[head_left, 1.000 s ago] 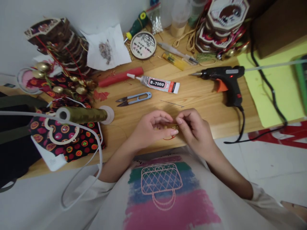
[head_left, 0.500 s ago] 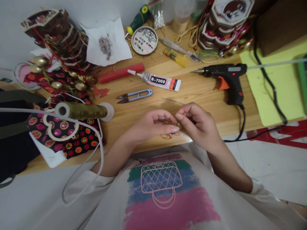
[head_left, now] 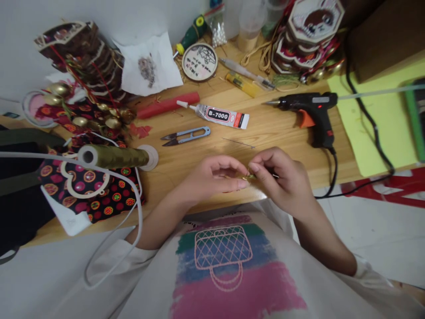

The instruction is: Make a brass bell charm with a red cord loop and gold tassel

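My left hand (head_left: 215, 177) is closed, thumb and fingers pinching a small yellow-green piece (head_left: 249, 176) over the table's front edge. From the right, my right hand (head_left: 277, 175) meets it, its thumb and forefinger pressed on the same piece. What the piece is, I cannot make out; the fingers cover most of it. Just beyond my hands a thin needle-like tool (head_left: 238, 142) lies on the wood. Blue thread snips (head_left: 187, 135) and a B-7000 glue tube (head_left: 221, 116) lie farther back.
A black glue gun (head_left: 308, 102) with its cord lies at the right on yellow paper's edge (head_left: 372, 128). At the left are a green thread spool (head_left: 116, 156) and patterned fabric (head_left: 116, 195). Stacked wooden ornaments (head_left: 315, 26) stand at the back, near a red roll (head_left: 168, 104).
My right hand has moved a little to the right and nearer my body, its fingers turned slightly. My left hand has shifted slightly and stays closed.
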{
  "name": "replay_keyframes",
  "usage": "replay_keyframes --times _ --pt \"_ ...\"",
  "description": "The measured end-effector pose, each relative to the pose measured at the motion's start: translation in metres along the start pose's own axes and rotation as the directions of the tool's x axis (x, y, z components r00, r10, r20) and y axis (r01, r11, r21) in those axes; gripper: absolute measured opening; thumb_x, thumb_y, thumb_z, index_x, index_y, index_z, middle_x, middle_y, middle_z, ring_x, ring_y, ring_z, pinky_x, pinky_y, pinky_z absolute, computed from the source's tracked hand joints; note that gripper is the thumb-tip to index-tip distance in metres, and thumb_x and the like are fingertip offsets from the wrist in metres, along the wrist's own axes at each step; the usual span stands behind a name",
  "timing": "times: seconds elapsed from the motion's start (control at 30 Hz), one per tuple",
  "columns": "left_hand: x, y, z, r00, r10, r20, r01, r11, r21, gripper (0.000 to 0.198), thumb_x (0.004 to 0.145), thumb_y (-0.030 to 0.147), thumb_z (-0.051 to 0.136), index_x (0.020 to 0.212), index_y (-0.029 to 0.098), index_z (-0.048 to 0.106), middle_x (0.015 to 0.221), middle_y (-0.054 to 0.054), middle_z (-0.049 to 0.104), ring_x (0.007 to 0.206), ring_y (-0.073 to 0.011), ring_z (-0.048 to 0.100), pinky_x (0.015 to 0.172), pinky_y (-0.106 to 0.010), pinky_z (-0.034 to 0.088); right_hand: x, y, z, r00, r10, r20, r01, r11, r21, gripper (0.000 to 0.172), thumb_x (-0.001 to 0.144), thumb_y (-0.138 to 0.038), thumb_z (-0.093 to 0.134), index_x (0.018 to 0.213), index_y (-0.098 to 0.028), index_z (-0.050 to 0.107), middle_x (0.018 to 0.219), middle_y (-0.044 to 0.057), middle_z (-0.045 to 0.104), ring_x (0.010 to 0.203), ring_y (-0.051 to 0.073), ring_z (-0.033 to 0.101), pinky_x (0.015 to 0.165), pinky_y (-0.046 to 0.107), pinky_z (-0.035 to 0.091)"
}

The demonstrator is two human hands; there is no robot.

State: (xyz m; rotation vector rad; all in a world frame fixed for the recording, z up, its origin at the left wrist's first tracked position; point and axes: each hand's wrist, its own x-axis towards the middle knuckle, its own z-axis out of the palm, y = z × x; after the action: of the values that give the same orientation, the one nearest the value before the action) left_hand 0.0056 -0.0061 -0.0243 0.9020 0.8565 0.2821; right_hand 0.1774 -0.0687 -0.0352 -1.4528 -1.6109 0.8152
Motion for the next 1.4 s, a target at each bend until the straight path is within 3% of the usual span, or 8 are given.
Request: replay_keyframes --times 0.17,0.57,0.67,0.83,1.07,1.4 --pt "0.002 0.001 0.003 0.998 -0.053 -0.046 0.053 0.999 -0.009 0.009 0.068 0.02 0.069 0.074 0.013 0.068 0.068 -0.001 0.068 0.061 -0.012 0.064 0.063 -0.027 0.053 0.0 -0.003 -0.001 1.0 -0.023 -0.01 0.022 0.998 -0.051 0.007 0.089 -0.019 0.056 0.088 -0.024 0.051 0.065 -0.005 0.059 0.052 0.008 0.054 0.048 0.019 0.041" --pt "0.003 0.007 0.009 0.99 -0.091 -0.104 0.093 0.996 0.013 0.004 0.061 0.015 0.071 0.063 0.014 0.068 0.059 0.001 0.068 0.056 -0.0104 0.062 0.058 -0.023 0.052 -0.002 -0.003 0.001 1.0 -0.026 0.007 0.026 0.999 -0.034 0.007 0.088 -0.018 0.057 0.089 -0.023 0.052 0.066 -0.005 0.059 0.053 0.007 0.053 0.047 0.019 0.041" --pt "0.003 0.005 0.009 0.992 -0.057 -0.11 0.062 0.997 0.044 0.004 0.065 0.017 0.07 0.066 0.014 0.069 0.062 0.0 0.069 0.058 -0.0108 0.062 0.059 -0.023 0.051 -0.001 -0.003 -0.001 1.0 -0.025 -0.019 0.023 0.997 -0.074 0.006 0.088 -0.019 0.058 0.088 -0.023 0.054 0.067 -0.004 0.058 0.055 0.008 0.053 0.049 0.021 0.042" --pt "0.003 0.001 0.007 0.989 0.009 -0.149 -0.004 0.999 0.035 0.008 0.066 0.02 0.072 0.069 0.014 0.069 0.071 -0.002 0.07 0.062 -0.0104 0.062 0.062 -0.024 0.051 0.002 -0.005 -0.005 0.985 -0.139 -0.107 0.116 0.973 -0.198 0.005 0.085 -0.017 0.06 0.084 -0.022 0.06 0.086 0.005 0.062 0.079 0.016 0.061 0.066 0.031 0.05" --pt "0.003 0.001 0.009 0.976 0.078 -0.202 -0.064 0.995 0.075 0.009 0.066 0.023 0.071 0.068 0.014 0.068 0.079 -0.003 0.07 0.067 -0.0106 0.061 0.064 -0.024 0.05 -0.001 -0.011 -0.006 0.963 -0.235 -0.13 0.185 0.932 -0.313 0.007 0.082 -0.015 0.065 0.085 -0.02 0.064 0.088 0.006 0.063 0.08 0.017 0.063 0.068 0.032 0.053" --pt "0.003 0.002 0.011 0.911 0.29 -0.292 -0.187 0.924 0.335 0.004 0.07 0.02 0.067 0.07 0.017 0.067 0.086 -0.005 0.07 0.083 -0.0158 0.063 0.065 -0.024 0.051 -0.003 -0.026 -0.001 0.98 -0.024 -0.2 -0.013 0.983 -0.182 0.006 0.083 -0.018 0.064 0.083 -0.024 0.066 0.088 0.005 0.066 0.078 0.018 0.064 0.067 0.034 0.055"
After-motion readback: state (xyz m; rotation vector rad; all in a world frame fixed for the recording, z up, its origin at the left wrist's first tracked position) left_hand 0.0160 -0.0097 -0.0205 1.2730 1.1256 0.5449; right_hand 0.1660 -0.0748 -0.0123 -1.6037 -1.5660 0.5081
